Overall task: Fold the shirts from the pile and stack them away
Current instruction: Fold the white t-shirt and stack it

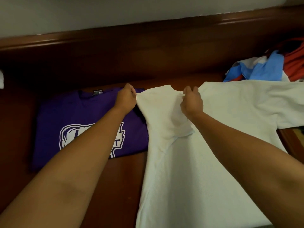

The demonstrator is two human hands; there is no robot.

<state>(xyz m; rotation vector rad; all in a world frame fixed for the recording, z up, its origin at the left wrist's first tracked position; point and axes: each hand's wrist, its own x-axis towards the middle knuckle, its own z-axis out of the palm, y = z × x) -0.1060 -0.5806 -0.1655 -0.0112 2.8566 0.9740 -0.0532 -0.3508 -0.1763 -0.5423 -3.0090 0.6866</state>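
A folded purple shirt (79, 122) lay on the dark wooden surface (115, 186), its white crest-shaped print mostly covered by the person's left forearm; only a letter "T" near the print's lower right could be read, and the small dark tag at its collar was too blurred to make out. Just beside it, touching its right edge, a white shirt (197, 162) was spread out and ran to the bottom of the view, one sleeve reaching toward the right edge.

The left hand (125, 99) had its fingers curled round the white shirt's far left corner, gripping the cloth over the purple shirt's upper right corner. The right hand (191, 101) pinched the fabric near the neckline, fingers closed on a small bunch of it. The cloth sagged between the two hands.

A pile of blue, white and red shirts (269, 66) sat at the far right, just behind the white sleeve. Bare wood showed left of the purple shirt and in front of it. A raised wooden ledge (148, 51) bounded the far side below a pale wall (98, 10).
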